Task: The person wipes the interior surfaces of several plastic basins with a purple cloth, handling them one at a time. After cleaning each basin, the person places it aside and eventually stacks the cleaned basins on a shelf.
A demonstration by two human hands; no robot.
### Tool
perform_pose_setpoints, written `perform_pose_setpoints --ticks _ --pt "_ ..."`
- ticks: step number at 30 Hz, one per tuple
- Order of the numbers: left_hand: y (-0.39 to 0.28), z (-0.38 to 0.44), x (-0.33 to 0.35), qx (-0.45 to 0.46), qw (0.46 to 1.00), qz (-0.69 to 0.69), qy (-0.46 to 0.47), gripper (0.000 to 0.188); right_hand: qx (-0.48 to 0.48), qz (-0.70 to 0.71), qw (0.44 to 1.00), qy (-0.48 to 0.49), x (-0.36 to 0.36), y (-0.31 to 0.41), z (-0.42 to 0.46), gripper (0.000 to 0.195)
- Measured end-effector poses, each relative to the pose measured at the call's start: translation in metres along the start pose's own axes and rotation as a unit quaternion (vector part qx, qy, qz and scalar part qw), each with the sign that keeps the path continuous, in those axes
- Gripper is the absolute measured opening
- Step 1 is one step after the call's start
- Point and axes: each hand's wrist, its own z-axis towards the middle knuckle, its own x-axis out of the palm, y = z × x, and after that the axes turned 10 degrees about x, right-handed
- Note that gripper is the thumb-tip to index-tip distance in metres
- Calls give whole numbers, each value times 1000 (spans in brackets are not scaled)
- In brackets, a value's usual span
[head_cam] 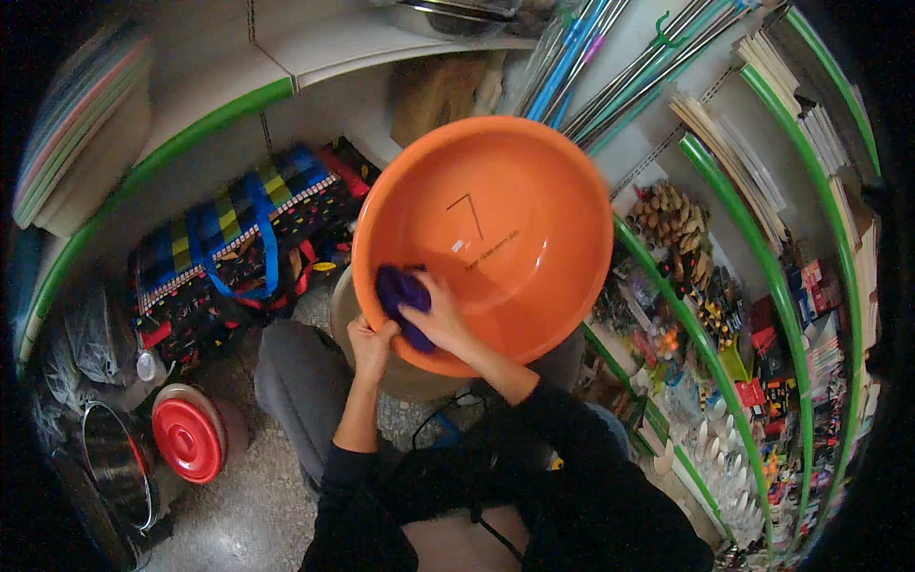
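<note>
A large orange plastic basin (565,286) is tilted before me, its inside facing up, with a dark line mark and small writing on its bottom. My left hand (372,347) grips the basin's rim at the lower left, fingers closed over the edge. In my right hand (439,314) is a dark purple cloth (402,297), pressed against the inner wall just beside the left hand. Part of the cloth lies hidden under the fingers. Beneath the basin a beige round tub (343,307) shows in part, between my knees.
Plaid and patterned bags (236,243) lie under a green-edged shelf (200,121) at the left. A red-lidded bucket (187,440) and a metal pail (118,465) stand on the floor at the lower left. Poles (572,64) lean behind the basin; stocked shelves (722,357) line the right side.
</note>
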Motion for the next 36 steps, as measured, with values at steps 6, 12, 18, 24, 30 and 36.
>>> perform_pose_setpoints --ticks 6,12,18,24,30,36 --pt "4 2 -4 -9 998 -2 -65 10 -16 -364 921 136 -98 -20 -43 55" --pt "4 0 -4 -40 999 10 7 11 -168 -631 744 -140 -191 -36 6 41" --pt "-10 -2 17 -60 996 32 63 10 -244 -573 730 -279 -191 -5 93 46" --pt "-3 -3 24 -49 997 3 57 11 -152 -314 921 -175 -97 -9 114 69" --pt "6 5 13 10 997 -35 -68 15 -136 -131 980 68 -4 -34 29 53" --pt "-8 12 -12 58 985 -11 -160 25 192 243 914 261 -61 -26 17 57"
